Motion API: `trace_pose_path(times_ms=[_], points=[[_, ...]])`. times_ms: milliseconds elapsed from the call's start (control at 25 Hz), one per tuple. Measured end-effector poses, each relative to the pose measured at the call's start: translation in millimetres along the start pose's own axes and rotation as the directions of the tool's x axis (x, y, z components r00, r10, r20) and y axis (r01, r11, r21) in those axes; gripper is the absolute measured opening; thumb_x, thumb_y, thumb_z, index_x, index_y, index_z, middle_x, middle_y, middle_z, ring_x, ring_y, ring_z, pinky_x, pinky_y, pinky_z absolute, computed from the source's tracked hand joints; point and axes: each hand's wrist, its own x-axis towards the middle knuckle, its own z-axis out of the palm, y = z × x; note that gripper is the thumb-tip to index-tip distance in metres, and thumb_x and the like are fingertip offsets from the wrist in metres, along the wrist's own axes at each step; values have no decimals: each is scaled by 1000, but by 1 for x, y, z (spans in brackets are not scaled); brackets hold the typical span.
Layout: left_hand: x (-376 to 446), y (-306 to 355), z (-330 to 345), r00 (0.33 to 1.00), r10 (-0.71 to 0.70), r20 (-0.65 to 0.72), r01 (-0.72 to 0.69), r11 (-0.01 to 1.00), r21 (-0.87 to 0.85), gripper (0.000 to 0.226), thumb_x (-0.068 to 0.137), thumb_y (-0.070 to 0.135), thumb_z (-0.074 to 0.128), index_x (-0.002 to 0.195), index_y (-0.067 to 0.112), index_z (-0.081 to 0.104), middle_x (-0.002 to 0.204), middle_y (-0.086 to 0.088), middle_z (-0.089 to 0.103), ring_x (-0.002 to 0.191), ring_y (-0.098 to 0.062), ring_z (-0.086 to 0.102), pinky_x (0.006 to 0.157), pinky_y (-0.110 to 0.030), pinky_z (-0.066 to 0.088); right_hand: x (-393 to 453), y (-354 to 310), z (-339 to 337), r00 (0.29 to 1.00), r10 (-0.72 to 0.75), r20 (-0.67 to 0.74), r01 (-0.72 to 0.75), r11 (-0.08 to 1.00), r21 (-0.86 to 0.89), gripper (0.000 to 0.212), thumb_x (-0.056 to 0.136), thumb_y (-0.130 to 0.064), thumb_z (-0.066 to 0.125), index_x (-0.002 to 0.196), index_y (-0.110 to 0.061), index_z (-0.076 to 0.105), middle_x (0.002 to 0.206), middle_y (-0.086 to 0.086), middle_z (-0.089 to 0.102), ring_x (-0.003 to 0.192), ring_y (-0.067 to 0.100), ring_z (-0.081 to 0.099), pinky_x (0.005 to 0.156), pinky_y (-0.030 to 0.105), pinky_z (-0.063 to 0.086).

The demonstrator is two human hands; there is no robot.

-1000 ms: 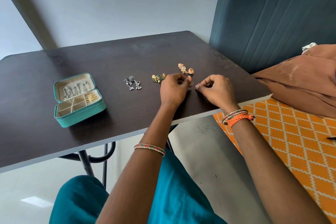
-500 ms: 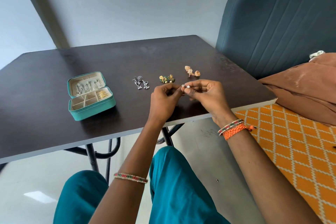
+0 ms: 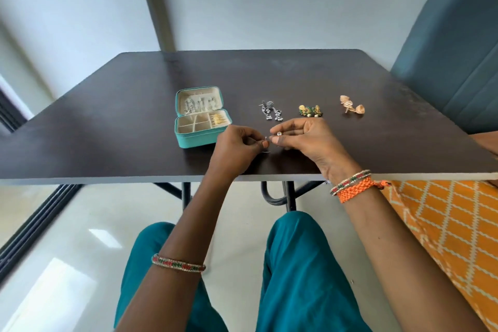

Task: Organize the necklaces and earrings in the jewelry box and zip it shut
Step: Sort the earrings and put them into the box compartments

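A small stud earring (image 3: 279, 133) is pinched between thumb and forefinger of the right hand (image 3: 304, 140), held above the near part of the bench (image 3: 107, 127). The left hand (image 3: 237, 147) is curled just beside it, its grip closed on a tiny piece at the fingertips (image 3: 265, 143); what that piece is cannot be told. The two grips nearly meet. The teal jewelry box (image 3: 200, 122) lies open on the bench just left of the left hand, silver pieces in its lid, gold pieces in one tray compartment. Beyond the hands, a silver earring pair (image 3: 270, 110), a green-gold pair (image 3: 310, 111) and a gold pair (image 3: 353, 106) are set in a row.
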Motion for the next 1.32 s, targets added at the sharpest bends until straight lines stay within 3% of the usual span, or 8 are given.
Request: trace_pose_path(times_ms=[120,320,480,680,880,1040,1200,1320], points=[[0,-1,2,1000,-5,-27,5,1000,-5,13,84,25,70,91,15,73,66,7,63,54,-3,50,46,-6,35,6,0,0,999,0,32,2,999,-45,13,79,-1,72,91,-3,69,80,7,68,57,-3,61,59,9,49],[1,-4,5,993,5,-122,1,999,48,15,82,29,72,88,15,75,75,0,67,61,-5,51,59,-22,41,10,5,-11,999,14,43,-12,999,-53,23,79,5,68,102,7,67,74,3,70,58,2,65,61,11,53],[1,-4,5,993,24,-117,-15,997,79,17,82,31,71,88,16,75,80,-2,70,68,-9,54,66,-27,45,12,5,-14,999,27,47,-24,998,-66,21,79,5,69,100,6,69,80,12,70,63,7,66,67,15,56],[1,-5,6,993,30,-113,-21,997,81,16,81,32,72,88,18,74,75,2,67,63,-5,51,60,-23,42,13,6,-14,995,-47,93,67,971,-227,15,80,3,69,87,-9,73,73,11,71,61,10,63,67,16,54],[1,-6,6,993,30,-112,-24,998,53,15,79,33,74,84,20,74,69,4,64,59,-5,50,60,-27,43,16,2,-11,992,-63,110,98,935,-340,12,83,0,67,91,-7,72,81,13,70,60,11,57,55,14,49],[3,-8,8,991,32,-129,-27,999,41,14,78,32,74,84,20,73,64,7,61,55,-3,48,58,-25,40,21,3,-13,986,-41,163,101,920,-379,14,82,0,69,94,-4,73,72,6,67,49,3,52,51,10,44],[4,-9,11,988,24,-156,-17,999,43,11,81,32,72,84,21,72,63,7,61,54,-3,48,58,-25,39,23,6,-16,981,-43,190,95,956,-276,21,82,3,67,102,-2,69,72,5,59,53,2,52,52,12,47],[0,-10,12,977,43,-209,-42,999,10,16,89,32,62,86,18,70,67,6,62,59,-8,52,60,-29,43,21,11,-17,996,-68,65,74,993,-89,19,85,6,61,102,0,68,72,5,54,54,2,53,51,15,49]])
